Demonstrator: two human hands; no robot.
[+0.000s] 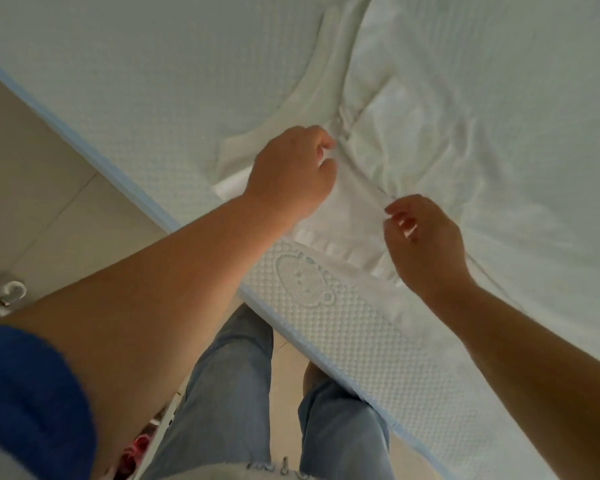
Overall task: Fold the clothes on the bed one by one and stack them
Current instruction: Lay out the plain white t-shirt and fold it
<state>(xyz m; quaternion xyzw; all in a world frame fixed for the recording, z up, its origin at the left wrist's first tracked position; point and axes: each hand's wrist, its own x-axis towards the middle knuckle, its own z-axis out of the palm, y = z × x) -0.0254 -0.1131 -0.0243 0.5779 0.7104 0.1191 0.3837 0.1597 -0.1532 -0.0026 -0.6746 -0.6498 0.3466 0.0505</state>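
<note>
A white garment [430, 133] lies spread and wrinkled on the white textured mattress [153, 81], reaching from its near edge toward the far right. My left hand [291, 171] pinches a fold of the garment near its middle, fingers curled. To its right, my right hand [426, 240] pinches the same stretch of cloth between thumb and fingertips, close to the mattress's near edge. Between the two hands the cloth is pulled taut and slightly lifted. A white strap-like part [326, 74] of the garment runs away toward the top.
The mattress has a blue-trimmed edge [84, 133] running diagonally, with an embossed bear mark [305, 275] on its side. Beige tiled floor [32, 202] lies to the left. My jeans-clad legs [229, 393] stand against the bed. White hooks [11, 292] show at the far left.
</note>
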